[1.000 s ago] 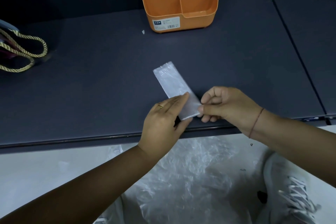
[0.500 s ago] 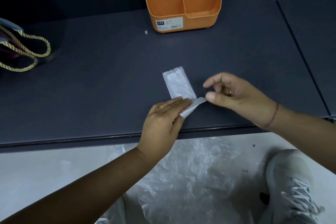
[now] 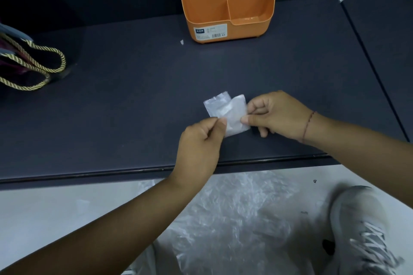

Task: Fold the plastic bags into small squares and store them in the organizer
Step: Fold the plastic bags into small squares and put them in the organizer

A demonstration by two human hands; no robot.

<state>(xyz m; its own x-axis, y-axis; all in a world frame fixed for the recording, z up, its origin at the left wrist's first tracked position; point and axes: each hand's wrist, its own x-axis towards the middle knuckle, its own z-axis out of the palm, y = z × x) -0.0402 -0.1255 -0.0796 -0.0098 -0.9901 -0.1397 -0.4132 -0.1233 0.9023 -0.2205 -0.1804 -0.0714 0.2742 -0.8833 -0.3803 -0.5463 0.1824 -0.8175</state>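
A clear plastic bag (image 3: 228, 111), folded into a narrow strip and doubled over on itself, lies on the dark table (image 3: 134, 96). My left hand (image 3: 201, 140) pinches its near left edge between thumb and fingers. My right hand (image 3: 277, 116) pinches the right edge of the folded-over flap. The orange organizer (image 3: 228, 11) stands upright at the table's back, with folded clear bags in its rear compartments and its front pockets showing nothing inside.
A bag with gold rope handles (image 3: 31, 67) lies at the table's left edge. A heap of crumpled clear plastic (image 3: 234, 219) sits on the floor below the table's front edge, next to a grey shoe (image 3: 362, 230). A small white scrap (image 3: 182, 42) lies near the organizer.
My right hand lifted the strip's near end and folded it over toward the far end. My left hand went from pressing flat on the strip to pinching its edge.
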